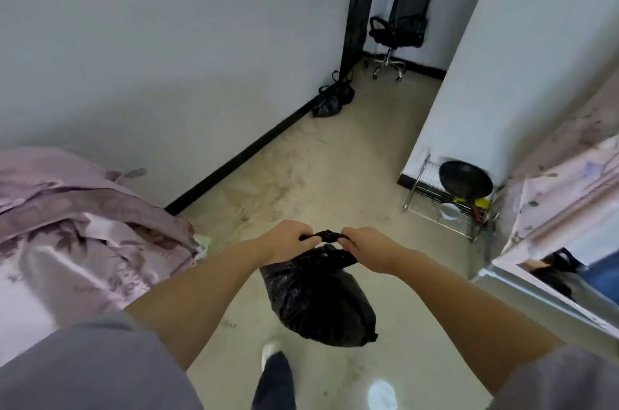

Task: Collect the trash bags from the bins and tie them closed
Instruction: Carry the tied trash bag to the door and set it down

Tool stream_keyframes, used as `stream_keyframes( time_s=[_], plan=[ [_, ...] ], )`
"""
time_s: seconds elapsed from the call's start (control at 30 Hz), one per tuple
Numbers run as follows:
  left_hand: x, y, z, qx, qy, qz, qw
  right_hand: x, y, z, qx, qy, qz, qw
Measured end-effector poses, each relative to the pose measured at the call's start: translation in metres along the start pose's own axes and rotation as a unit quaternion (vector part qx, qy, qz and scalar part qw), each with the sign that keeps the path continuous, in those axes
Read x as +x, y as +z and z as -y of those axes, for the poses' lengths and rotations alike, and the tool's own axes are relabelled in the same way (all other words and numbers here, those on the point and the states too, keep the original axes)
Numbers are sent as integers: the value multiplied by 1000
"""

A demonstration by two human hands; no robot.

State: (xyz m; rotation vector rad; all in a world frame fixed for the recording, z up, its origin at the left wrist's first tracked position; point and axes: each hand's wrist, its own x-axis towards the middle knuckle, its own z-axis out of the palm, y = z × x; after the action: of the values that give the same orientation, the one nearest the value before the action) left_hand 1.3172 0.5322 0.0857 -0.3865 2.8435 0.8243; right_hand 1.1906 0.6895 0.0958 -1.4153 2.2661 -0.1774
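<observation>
**Both hands on the bag's knot**

My left hand (288,240) and right hand (365,244) each pinch one end of the twisted top of a black trash bag (318,302), which hangs between my forearms above the floor (335,168). Two more bags (331,98) sit by the wall.

A black mesh office chair (400,29) stands in the far corner. A black frying pan (465,180) and a white cup (449,210) sit on a wire rack (432,208).
</observation>
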Motion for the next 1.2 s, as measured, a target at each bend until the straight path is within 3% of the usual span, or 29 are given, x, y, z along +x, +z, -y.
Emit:
stream_keyframes(
  time_s=[0.43,0.93,1.2],
  plan=[
    [300,-181,98,45,48,30,997,294,-158,-100,46,33,-43,997],
    [673,-294,172,7,34,-12,999,601,-335,-300,-3,-3,-19,1000],
    [836,-345,236,1,-10,-5,1000,758,-406,-368,-7,-32,-8,999]
  ],
)
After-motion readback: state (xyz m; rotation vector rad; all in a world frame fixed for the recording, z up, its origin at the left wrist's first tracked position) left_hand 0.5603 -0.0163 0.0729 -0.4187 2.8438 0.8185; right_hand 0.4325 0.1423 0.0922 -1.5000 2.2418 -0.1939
